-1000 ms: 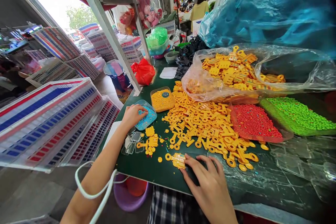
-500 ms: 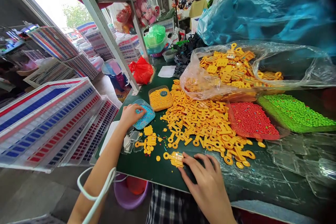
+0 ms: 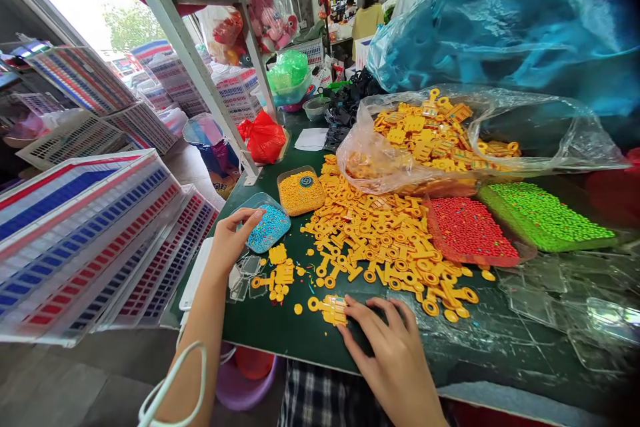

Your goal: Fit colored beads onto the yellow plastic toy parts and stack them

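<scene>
My left hand [image 3: 231,238] hovers at the near rim of a clear tray of light blue beads [image 3: 269,229], its fingers extended and apart. My right hand [image 3: 385,347] rests on the green table mat [image 3: 270,320], and its fingertips touch a yellow plastic piece partly filled with beads [image 3: 333,309]. A large heap of yellow-orange plastic parts [image 3: 385,233] covers the middle of the mat. Behind it are a tray of yellow beads [image 3: 301,191], a tray of red beads [image 3: 470,230] and a tray of green beads [image 3: 543,216]. More yellow parts fill a clear plastic bag [image 3: 425,140].
Stacked white racks with red and blue rows [image 3: 85,247] stand beyond the mat's left edge. Clear plastic sheets [image 3: 550,297] lie on the right. A blue plastic sheet [image 3: 500,20] rises at the back. A purple basin [image 3: 245,383] sits below the table edge.
My left hand has lifted from the blue beads toward the tray's near rim, its fingers straighter. My right hand stays beside the yellow piece. The whole view has shifted slightly left.
</scene>
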The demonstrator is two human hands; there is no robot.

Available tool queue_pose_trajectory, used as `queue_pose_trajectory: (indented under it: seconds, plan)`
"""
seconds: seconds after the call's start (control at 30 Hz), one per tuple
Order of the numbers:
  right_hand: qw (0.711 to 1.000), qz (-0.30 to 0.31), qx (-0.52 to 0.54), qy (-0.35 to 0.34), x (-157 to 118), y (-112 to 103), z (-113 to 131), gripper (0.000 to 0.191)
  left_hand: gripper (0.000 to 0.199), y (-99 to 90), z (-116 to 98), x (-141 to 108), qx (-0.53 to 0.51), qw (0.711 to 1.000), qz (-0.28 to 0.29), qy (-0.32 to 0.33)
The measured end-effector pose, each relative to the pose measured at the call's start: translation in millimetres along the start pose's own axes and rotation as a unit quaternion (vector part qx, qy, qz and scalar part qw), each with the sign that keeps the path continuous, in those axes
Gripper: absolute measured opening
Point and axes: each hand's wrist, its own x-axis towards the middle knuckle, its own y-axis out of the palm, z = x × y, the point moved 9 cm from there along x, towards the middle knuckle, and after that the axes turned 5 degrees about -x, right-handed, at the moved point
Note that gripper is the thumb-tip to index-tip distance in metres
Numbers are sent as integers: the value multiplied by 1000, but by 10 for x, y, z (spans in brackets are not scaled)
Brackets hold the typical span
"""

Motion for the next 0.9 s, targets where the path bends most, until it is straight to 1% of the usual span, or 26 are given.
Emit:
queue_pose_trajectory:
  seconds: [0.07,0.1,0.17,0.23,0.3,0.33,0.4,0.47,0.57,0.9]
  plan:
    - [1000,4,-1,5,6,3,3,16,42,88,-115,-146,-42,999,6,8]
    - [1000,2,-2,10,9,-4,2,16,40,173,-187,-237,-41,999,19,23]
    - [1000,0,-3,21,15,-15,1,16,35,413,-359,-457,0,995,58,84]
    - [1000,3,-4,30,19,-16,0,17,25,713,-509,-713,70,978,112,164]
    - [999,7,-8,34,18,-11,0,19,20,968,-573,-942,120,955,153,222]
    - [999,9,-13,36,15,-6,-2,20,19,1060,-577,-1027,137,947,166,240]
    - [999,12,-23,40,8,0,-9,21,20,1176,-556,-1136,158,935,181,260]
    - [999,14,-32,40,4,6,-13,22,22,1224,-536,-1187,171,928,187,272]
    - [998,9,-39,38,10,-1,-7,21,23,1241,-529,-1214,172,925,189,282]
    - [998,-17,-44,37,67,-73,33,30,21,1287,-512,-1239,158,926,216,265]
